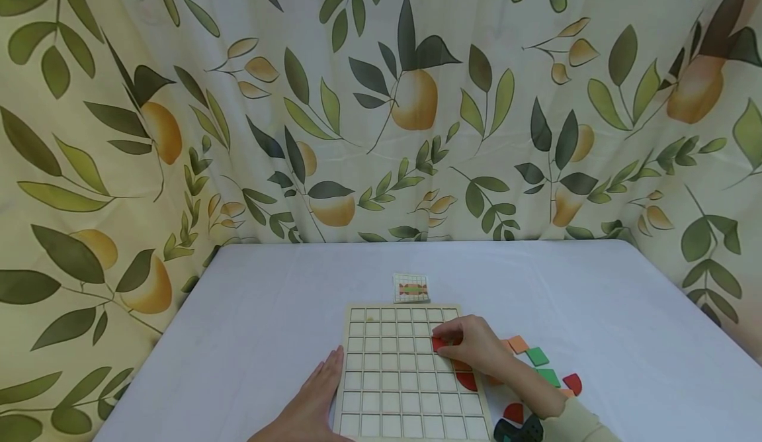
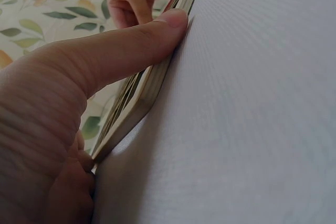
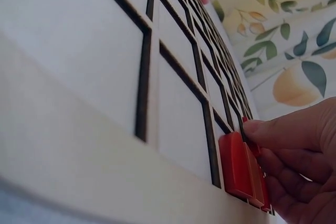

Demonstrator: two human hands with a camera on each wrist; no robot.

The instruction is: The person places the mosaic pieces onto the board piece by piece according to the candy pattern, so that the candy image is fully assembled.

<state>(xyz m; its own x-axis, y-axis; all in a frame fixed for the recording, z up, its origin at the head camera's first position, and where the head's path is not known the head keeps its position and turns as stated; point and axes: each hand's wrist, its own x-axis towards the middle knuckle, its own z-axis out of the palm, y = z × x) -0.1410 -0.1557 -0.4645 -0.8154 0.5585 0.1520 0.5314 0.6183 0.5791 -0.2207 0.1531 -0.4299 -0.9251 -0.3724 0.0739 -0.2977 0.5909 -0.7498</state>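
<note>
A pale gridded wooden board [image 1: 388, 382] lies on the table. Along its left side my left hand [image 1: 315, 399] rests with straight fingers, its thumb [image 2: 131, 45] pressed along the near edge in the left wrist view. My right hand [image 1: 476, 344] pinches a small red piece [image 1: 438, 343] between thumb and fingertips, at a cell towards the board's far right. In the right column sit a red rounded piece [image 1: 467, 381] and an orange piece [image 1: 461, 366], partly hidden by the hand in the head view. The right wrist view shows the red rounded piece [image 3: 234, 163] nearest.
Behind the board lies a small card [image 1: 411, 290] with a red, orange and green pattern on a grid. Right of the board are scattered loose pieces, among them a green square [image 1: 538, 356], an orange one [image 1: 518, 344] and a red one [image 1: 513, 413]. A dark device [image 1: 518, 430] shows beside my right sleeve.
</note>
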